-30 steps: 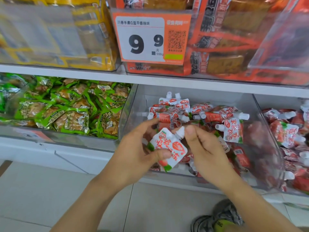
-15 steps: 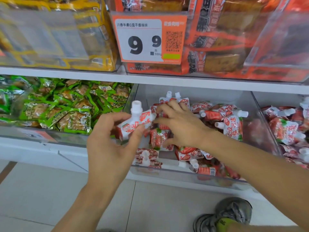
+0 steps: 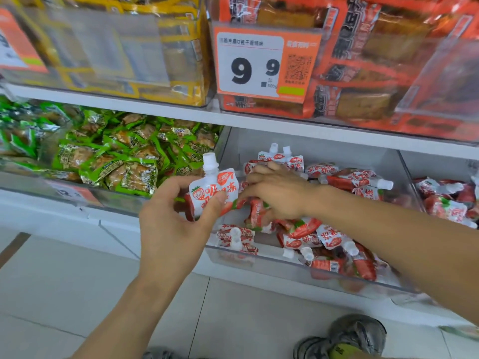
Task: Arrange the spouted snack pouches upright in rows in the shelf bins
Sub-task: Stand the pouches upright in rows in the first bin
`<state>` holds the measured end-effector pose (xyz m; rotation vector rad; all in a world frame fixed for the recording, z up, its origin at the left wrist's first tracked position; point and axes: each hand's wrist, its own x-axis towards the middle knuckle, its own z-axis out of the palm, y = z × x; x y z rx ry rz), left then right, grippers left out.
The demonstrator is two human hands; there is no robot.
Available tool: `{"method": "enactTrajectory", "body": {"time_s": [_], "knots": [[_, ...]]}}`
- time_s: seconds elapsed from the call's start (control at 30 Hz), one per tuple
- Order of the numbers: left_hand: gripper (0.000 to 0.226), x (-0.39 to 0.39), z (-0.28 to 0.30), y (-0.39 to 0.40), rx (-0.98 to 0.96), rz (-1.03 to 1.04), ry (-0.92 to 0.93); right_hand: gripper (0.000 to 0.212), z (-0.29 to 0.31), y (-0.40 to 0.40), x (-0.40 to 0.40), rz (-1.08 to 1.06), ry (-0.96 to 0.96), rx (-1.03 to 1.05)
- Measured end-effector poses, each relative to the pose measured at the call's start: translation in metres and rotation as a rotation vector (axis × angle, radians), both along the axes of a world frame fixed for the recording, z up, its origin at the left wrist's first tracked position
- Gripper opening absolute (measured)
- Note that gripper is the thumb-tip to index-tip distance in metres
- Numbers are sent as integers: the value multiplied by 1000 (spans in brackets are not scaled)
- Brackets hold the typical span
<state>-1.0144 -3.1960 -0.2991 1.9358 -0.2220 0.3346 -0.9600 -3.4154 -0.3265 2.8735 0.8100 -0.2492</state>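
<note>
My left hand (image 3: 176, 224) pinches a white and red spouted pouch (image 3: 213, 189) between thumb and fingers. The pouch stands upright, cap on top, in front of the left front corner of the clear middle bin (image 3: 259, 259). My right hand (image 3: 281, 196) reaches into that bin, with its fingers laid across pouches near the back left. Two pouches (image 3: 278, 155) stand upright at the bin's back wall just beyond those fingers. Several loose pouches (image 3: 313, 237) lie jumbled over the rest of the bin, some hidden under my right hand and forearm.
A bin of green snack packs (image 3: 116, 156) sits to the left, and another bin of spouted pouches (image 3: 445, 200) to the right. Above, a shelf edge carries an orange price tag (image 3: 264, 63) and bins of orange and yellow packs. My shoe (image 3: 357, 335) is on the tiled floor below.
A second ago both hands held the pouch in front of the bin. My left hand has turned it upright and lifted it left, while my right hand went into the bin onto the pouches.
</note>
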Motion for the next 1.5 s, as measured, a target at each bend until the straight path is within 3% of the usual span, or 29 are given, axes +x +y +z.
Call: {"method": "enactTrajectory", "body": {"time_s": [0.2, 0.33, 0.5, 0.57, 0.7, 0.8, 0.87, 1.03, 1.17, 1.23, 1.37, 1.5], "knots": [[23, 3, 1, 8, -38, 26, 30, 44, 11, -10, -16, -128, -29, 181], [29, 5, 0, 12, -51, 39, 71, 44, 25, 1, -29, -339, -64, 362], [26, 7, 0, 15, -68, 52, 94, 34, 18, 16, -30, -676, 91, 894], [26, 7, 1, 16, -76, 50, 103, 37, 12, 22, -32, -736, 151, 990], [23, 7, 2, 17, -96, 61, 114, 54, 2, 28, -40, -661, 357, 813], [24, 8, 2, 18, -104, 64, 131, 36, 3, 29, -38, -531, 406, 586], [24, 9, 3, 18, -103, 64, 134, 31, 6, 32, -35, -519, 404, 511], [24, 9, 4, 18, -96, 56, 131, 49, 13, 36, -34, -492, 307, 424], [26, 9, 3, 21, -91, 53, 130, 35, 21, 27, -35, -517, 305, 456], [26, 9, 3, 22, -89, 59, 128, 24, 23, 23, -38, -564, 317, 612], [27, 10, 4, 21, -82, 65, 123, 45, 4, 18, -44, -649, 354, 864], [29, 9, 3, 18, -50, 62, 115, 40, -15, 19, -52, -492, 368, 787]]}}
